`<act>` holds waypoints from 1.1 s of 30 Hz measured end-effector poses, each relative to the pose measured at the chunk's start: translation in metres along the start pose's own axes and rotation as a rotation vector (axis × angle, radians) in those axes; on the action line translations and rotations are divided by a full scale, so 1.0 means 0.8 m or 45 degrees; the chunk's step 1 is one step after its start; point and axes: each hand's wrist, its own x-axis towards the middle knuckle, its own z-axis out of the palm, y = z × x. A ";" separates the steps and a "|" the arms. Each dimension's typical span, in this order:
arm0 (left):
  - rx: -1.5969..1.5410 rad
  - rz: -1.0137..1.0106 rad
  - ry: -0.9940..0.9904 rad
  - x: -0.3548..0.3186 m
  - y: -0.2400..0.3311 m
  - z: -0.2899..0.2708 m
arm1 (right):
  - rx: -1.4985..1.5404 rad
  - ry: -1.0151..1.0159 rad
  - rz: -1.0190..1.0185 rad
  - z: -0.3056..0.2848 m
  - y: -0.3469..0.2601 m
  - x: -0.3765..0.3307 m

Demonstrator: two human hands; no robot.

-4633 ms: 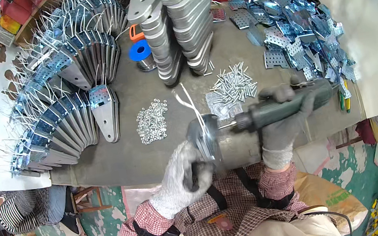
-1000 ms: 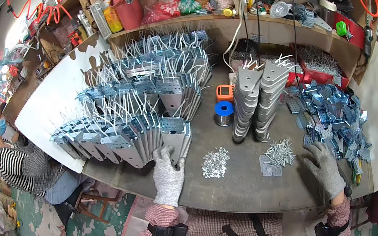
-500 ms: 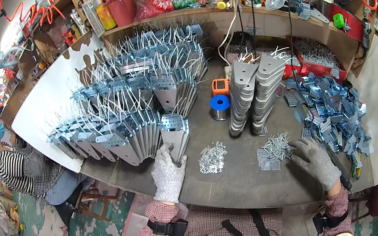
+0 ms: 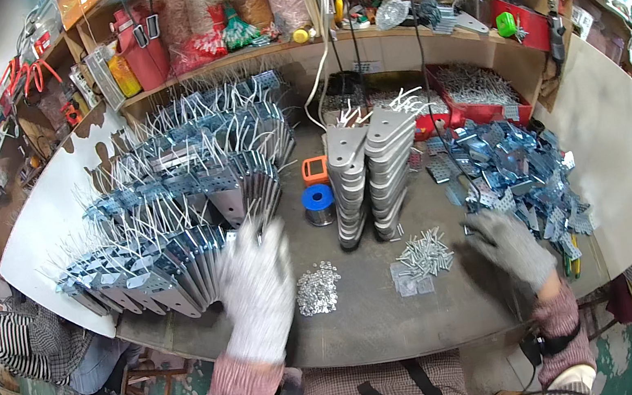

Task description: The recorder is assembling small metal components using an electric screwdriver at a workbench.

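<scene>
My left hand [image 4: 258, 293], in a grey work glove, is smeared by motion over the right end of the front row of metal brackets [image 4: 170, 291]. These carry bluish perforated plates and white wires. Whether its fingers touch or hold a bracket is hidden. My right hand [image 4: 510, 247], gloved too, hovers by the left edge of a heap of loose bluish perforated plates [image 4: 519, 173]. Its fingers are loosely bent and apart, with nothing visible in them. A pile of small screws or rivets [image 4: 428, 252] lies to its left, and a pile of small nuts [image 4: 318, 288] farther left.
Two stacks of grey metal brackets [image 4: 350, 192] stand mid-table, beside a blue-rimmed spool of wire [image 4: 319, 204] and an orange device [image 4: 315, 169]. Red bins of small parts [image 4: 481, 93] sit behind. Cables hang from above. Another person [image 4: 20, 335] sits at the left.
My left hand has moved forward over the end of the bracket row, hiding the end bracket it was on. My right hand's fingers have bent more. The whole view has shifted.
</scene>
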 end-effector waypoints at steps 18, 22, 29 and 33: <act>-0.955 0.588 -0.570 0.029 0.110 0.031 | -0.043 0.300 0.148 0.025 0.100 0.020; -0.682 0.637 -1.118 -0.062 0.088 0.074 | -0.086 0.258 0.224 0.057 0.077 0.082; -0.740 0.753 -1.049 -0.077 0.090 0.109 | -0.002 0.461 0.365 0.031 0.079 0.089; -0.769 0.736 -0.977 -0.090 0.078 0.115 | 0.345 0.055 0.397 0.005 -0.001 -0.006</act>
